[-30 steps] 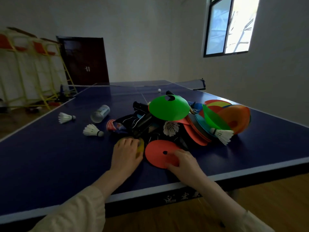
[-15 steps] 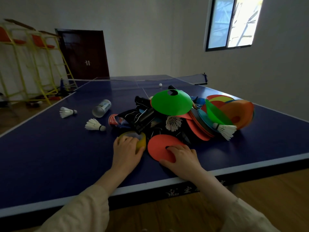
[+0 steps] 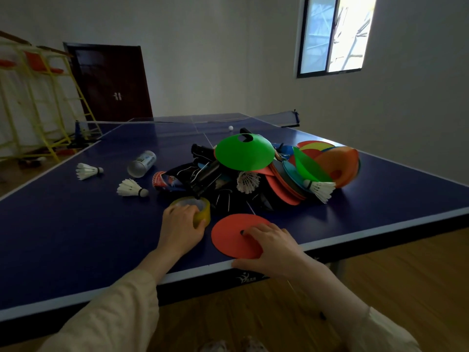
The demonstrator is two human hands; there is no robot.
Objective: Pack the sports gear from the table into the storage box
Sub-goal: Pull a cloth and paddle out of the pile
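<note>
My left hand (image 3: 181, 224) grips a yellow tape roll (image 3: 201, 210) on the blue table tennis table (image 3: 76, 237). My right hand (image 3: 271, 247) lies on a flat red disc cone (image 3: 228, 237) at the near table edge, fingers curled on top by its hole and thumb at the rim. Behind them is a pile: a green disc cone (image 3: 243, 153), a stack of orange and mixed disc cones (image 3: 337, 163), a black strapped bundle (image 3: 203, 175) and two shuttlecocks (image 3: 247, 181) (image 3: 321, 189). No storage box is in view.
Two loose shuttlecocks (image 3: 132, 188) (image 3: 87, 170) and a shuttle tube (image 3: 142, 163) lie left of the pile. A white ball (image 3: 230, 128) sits near the net (image 3: 228, 118). Yellow frames (image 3: 38, 102) stand at far left. Wooden floor lies below the table edge.
The red disc has slid toward the near table edge under my right hand. My left hand has drawn the tape roll slightly nearer, away from the pile.
</note>
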